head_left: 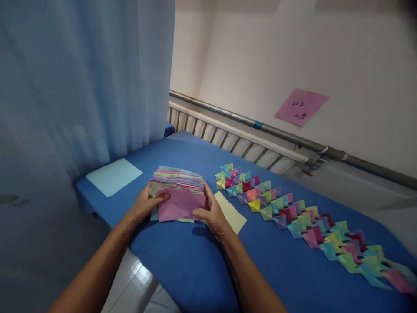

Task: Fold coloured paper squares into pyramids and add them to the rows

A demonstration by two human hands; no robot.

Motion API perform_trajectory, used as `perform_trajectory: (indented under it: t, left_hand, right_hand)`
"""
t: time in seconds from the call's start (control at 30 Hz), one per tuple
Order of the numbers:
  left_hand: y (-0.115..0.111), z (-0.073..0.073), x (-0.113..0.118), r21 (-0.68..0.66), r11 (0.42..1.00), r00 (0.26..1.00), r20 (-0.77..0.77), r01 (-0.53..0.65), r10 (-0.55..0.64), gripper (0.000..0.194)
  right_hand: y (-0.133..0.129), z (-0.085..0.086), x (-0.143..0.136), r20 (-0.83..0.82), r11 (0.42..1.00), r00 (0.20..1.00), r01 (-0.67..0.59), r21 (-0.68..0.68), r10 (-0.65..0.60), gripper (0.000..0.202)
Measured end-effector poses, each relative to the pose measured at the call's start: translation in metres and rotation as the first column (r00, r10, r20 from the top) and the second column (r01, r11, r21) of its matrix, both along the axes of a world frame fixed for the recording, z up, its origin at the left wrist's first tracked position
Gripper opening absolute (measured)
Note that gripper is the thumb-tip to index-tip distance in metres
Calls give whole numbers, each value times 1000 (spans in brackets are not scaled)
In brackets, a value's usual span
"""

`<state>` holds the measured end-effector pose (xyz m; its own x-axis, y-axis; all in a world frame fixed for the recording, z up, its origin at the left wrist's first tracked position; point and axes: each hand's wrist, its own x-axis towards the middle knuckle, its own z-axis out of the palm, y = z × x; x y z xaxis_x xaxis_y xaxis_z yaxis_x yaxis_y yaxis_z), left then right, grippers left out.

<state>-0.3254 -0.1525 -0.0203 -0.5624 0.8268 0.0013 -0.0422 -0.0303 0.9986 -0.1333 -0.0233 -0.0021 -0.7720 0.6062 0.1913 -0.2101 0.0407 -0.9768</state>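
Left hand and right hand are clasping opposite sides of a paper stack, thumbs resting on its pink sheet, over blue cloth. Yellow paper is lying by the right hand, pale-blue paper farther left, folded shapes farther right.

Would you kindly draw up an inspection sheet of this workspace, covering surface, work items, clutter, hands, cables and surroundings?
Surface: blue cloth.
Work items: stack of coloured paper, with a pink sheet facing the wearer.
Clutter/other items: light blue paper at left; pale yellow sheet beside the right hand; band of colourful folded paper at right.
Hands: left hand and right hand hold the stack's opposite sides, thumbs on the pink sheet.
Cables: nothing seen.
Surroundings: blue curtain, radiator, pipe, pink note on wall.
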Motion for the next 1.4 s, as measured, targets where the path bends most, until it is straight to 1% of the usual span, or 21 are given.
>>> perform_trajectory:
  t: [0.07, 0.13, 0.23, 0.3, 0.37, 0.53, 0.67, 0.73, 0.83, 0.93, 1.0, 1.03, 1.07, 1.1, 1.17, 1.2, 1.23, 1.27, 1.3, 1.37, 1.4]
  left_hand:
    - [-2, 3, 1, -6, 1000, 999, -45, 3, -3, 68]
    - [-4, 6, 3, -15, 1000, 995, -102, -4, 2, 66]
    - [-6, 11, 7, 31, 999, 986, -167, -22, 27, 63]
    - [-6, 12, 9, 82, 995, 982, -177, -53, 67, 64]
    - [-7, 12, 9, 110, 992, 981, -173, -69, 88, 64]
    - [-14, 10, 3, 53, 998, 981, -192, 16, -5, 64]
    - [-16, 10, 3, 63, 998, 976, -217, 25, -11, 66]
    - [-17, 9, 3, 75, 997, 976, -217, 16, 0, 68]
    - [-18, 4, 1, 87, 996, 976, -220, 21, -1, 71]
    - [-19, -1, 0, 104, 994, 979, -205, 40, -18, 74]
    - [-19, -2, 0, 124, 991, 983, -182, 59, -36, 76]
    - [-18, -2, 0, 128, 989, 984, -172, 71, -48, 76]
    - [-18, -2, 0, 130, 988, 985, -164, 81, -59, 77]
    - [-18, -1, 0, 135, 987, 985, -160, 87, -65, 77]
    - [-17, -1, 0, 152, 985, 986, -158, 83, -58, 79]
    - [-17, -2, 0, 162, 984, 987, -155, 70, -44, 80]
    - [-17, -4, -1, 172, 983, 988, -150, 61, -35, 80]
    - [-17, -6, -1, 178, 982, 989, -144, 55, -29, 80]
    - [-17, -9, -2, 183, 982, 990, -139, 53, -27, 80]
    - [-17, -16, -5, 193, 979, 990, -138, 58, -31, 78]
    - [-17, -19, -6, 199, 978, 989, -142, 61, -33, 77]
  right_hand:
    - [-4, -1, -5, 62, 997, 995, 82, 3, -82, 117]
    - [-10, -2, -13, 81, 989, 987, 140, -40, -136, 114]
    - [-21, -2, -28, 58, 979, 981, 189, -74, -185, 97]
    - [-28, -3, -36, 23, 967, 968, 250, -46, -249, 86]
    - [-33, -6, -41, -9, 956, 956, 292, -33, -293, 81]
    - [-35, -18, -38, -10, 956, 957, 289, -48, -290, 78]
    - [-37, -21, -34, -1, 947, 947, 322, -14, -322, 63]
    - [-38, -19, -32, -7, 948, 949, 316, 34, -316, 64]
    - [-35, -18, -26, 34, 957, 961, 271, 103, -275, 74]
    - [-28, -13, -13, 87, 941, 948, 288, 175, -306, 87]
    - [-27, 1, -3, 99, 889, 920, 333, 313, -379, 91]
    - [-28, 11, 1, 88, 836, 902, 351, 421, -423, 90]
    - [-32, 23, 4, 63, 763, 891, 345, 546, -449, 87]
    - [-37, 37, 5, 30, 660, 892, 311, 684, -451, 85]
    - [-52, 63, 0, -16, 402, 893, 219, 889, -449, 78]
    - [-59, 73, -5, -8, 297, 895, 156, 942, -446, 75]
    - [-66, 81, -12, 31, 236, 894, 85, 968, -448, 72]
    - [-72, 86, -19, 89, 210, 884, 11, 978, -459, 68]
    - [-77, 89, -26, 146, 201, 866, -53, 978, -478, 67]
    - [-83, 88, -37, 238, 212, 831, -148, 966, -503, 68]
    - [-85, 86, -41, 261, 215, 820, -172, 961, -509, 69]
